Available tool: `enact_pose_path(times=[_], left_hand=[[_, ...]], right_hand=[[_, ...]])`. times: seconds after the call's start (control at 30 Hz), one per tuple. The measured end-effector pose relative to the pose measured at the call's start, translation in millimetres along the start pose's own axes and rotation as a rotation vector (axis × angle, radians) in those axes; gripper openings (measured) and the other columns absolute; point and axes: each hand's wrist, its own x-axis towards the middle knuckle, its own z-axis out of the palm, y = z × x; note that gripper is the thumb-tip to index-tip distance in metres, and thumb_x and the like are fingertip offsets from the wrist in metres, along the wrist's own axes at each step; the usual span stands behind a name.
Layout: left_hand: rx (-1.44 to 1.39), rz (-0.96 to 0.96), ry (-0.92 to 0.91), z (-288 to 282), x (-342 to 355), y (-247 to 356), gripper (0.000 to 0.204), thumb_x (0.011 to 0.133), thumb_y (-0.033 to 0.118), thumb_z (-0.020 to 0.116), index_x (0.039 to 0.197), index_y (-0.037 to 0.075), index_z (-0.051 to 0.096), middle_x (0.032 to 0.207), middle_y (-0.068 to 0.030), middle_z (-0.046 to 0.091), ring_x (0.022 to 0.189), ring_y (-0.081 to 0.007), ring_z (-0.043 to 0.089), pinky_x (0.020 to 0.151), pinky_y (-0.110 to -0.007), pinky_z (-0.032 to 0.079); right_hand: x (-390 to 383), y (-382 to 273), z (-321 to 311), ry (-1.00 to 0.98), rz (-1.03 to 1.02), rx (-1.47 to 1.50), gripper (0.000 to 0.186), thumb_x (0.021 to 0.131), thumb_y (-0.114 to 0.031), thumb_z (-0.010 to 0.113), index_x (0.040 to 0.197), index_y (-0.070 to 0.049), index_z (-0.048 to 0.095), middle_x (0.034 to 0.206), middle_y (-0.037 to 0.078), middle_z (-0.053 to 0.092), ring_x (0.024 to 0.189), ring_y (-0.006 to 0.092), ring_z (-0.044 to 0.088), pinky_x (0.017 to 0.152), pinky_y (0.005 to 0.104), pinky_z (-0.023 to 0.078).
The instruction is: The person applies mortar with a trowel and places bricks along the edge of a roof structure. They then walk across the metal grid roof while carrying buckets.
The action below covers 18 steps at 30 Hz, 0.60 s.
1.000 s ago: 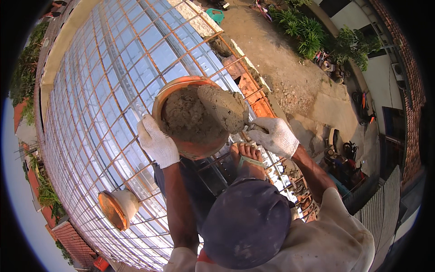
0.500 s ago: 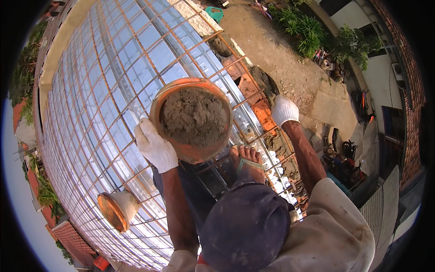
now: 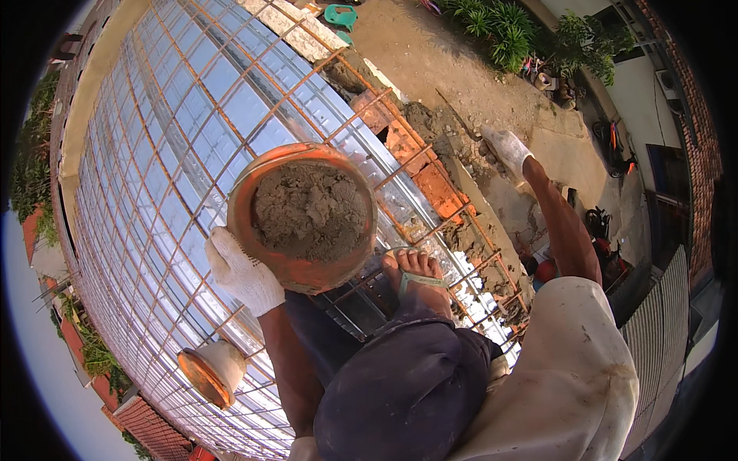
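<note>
My left hand point(image 3: 244, 273), in a white knit glove, grips the side of an orange bucket point(image 3: 327, 275) at its rim. Grey wet mortar point(image 3: 307, 207) fills much of the bucket, which sits tilted over the rebar grid. Out past the wall edge, my gloved right hand point(image 3: 507, 151) is closed on a trowel point(image 3: 457, 115); its blade shows nearly edge-on as a thin dark line, and the handle is hidden in the glove. Below the trowel runs a course of orange bricks point(image 3: 438, 192) with mortar smeared along it.
A rusty rebar mesh point(image 3: 201, 81) lies over shiny corrugated metal decking point(image 3: 173, 161). Another bucket point(image 3: 215, 370) lies tipped at the lower left. My sandalled foot point(image 3: 415, 273) stands beside the bricks. Beyond the wall the ground drops away, with a green plastic chair point(image 3: 340, 15) below.
My right hand has swung outward and up, away from the bricks, and the trowel has turned edge-on. The bucket and my left hand sit slightly lower and further left in view.
</note>
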Motion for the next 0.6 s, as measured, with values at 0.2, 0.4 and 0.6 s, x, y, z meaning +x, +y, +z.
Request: enact_pose_path(times=[0.2,0.4,0.6], left_hand=[[-0.035,-0.062,-0.042,6.9,3.5,13.4,0.046,0.113,0.037,0.046,0.109,-0.004,0.064,0.088,-0.0140,0.062,0.079,-0.0252,0.057,0.078,-0.039,0.050],[0.081,0.191,-0.053,12.4,14.4,4.1,0.045,0.113,0.037,0.045,0.108,-0.004,0.063,0.090,-0.0146,0.059,0.084,-0.0217,0.055,0.079,-0.038,0.049],[-0.129,-0.121,-0.059,10.2,12.4,5.3,0.043,0.113,0.036,0.046,0.105,-0.004,0.061,0.090,-0.0116,0.057,0.083,-0.0195,0.053,0.078,-0.036,0.048]], right_hand=[[-3.1,81.6,9.0,-0.069,-0.306,-0.556,0.050,0.111,-0.043,0.049,0.102,0.001,0.071,0.075,0.021,0.070,0.074,0.0339,0.072,0.072,0.0470,0.056],[-49.3,126.2,-26.5,-0.019,-0.384,-0.763,0.047,0.109,-0.042,0.054,0.106,0.000,0.075,0.096,0.028,0.073,0.088,0.0419,0.072,0.079,0.0481,0.055],[-62.9,81.6,-17.9,0.008,0.136,0.052,0.044,0.108,-0.043,0.056,0.093,-0.004,0.072,0.073,0.011,0.067,0.059,0.0215,0.062,0.057,0.0398,0.050]])
